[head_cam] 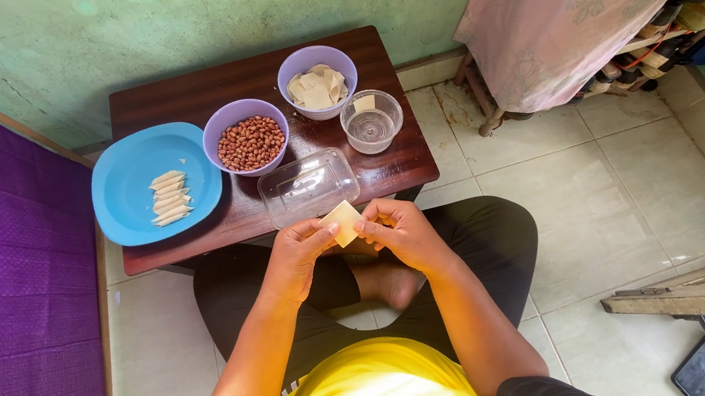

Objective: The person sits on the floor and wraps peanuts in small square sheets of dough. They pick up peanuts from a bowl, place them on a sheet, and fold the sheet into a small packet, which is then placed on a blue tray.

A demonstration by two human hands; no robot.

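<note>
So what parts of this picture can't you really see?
Head view only:
- Underside of the pale dough square: both the left hand and the right hand pinch it; fingers cover its edges.
- What's in the small clear cup: too see-through to tell, maybe water.
- The rack at top right: a pink cloth hides most of it.
- The dark phone: cut off by the bottom edge.
- The table's legs: hidden under its top.

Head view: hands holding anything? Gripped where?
Both hold one pale square dough wrapper: left hand pinches its left edge, right hand its right edge.
</note>
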